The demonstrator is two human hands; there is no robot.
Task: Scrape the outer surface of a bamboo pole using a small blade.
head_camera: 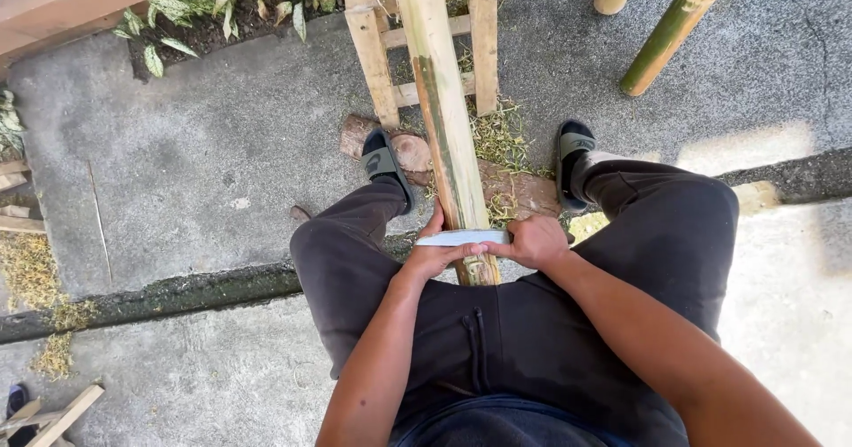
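The bamboo pole runs up the middle of the view between the person's knees, its near end lying on the lap and its far end cut off by the top edge. Across it, close to the near end, lies a flat pale blade, held crosswise. The left hand has its fingers closed on the blade's left end; the right hand is clenched over the other end, which hides whatever handle is there, so how the blade ends on that side cannot be made out. The blade seems to rest flat on the pole's skin, though the contact itself is covered by the thumbs.

Beyond the hands the pole passes over a short log and a small wooden frame, both lying on the concrete floor; fine green shavings cover part of the log. Both feet in dark slippers stand either side of the pole, the left one on the log. Two more bamboo poles lean in from the top right, cut off above. Open floor lies to the left, bordered by leafy plants at the top.
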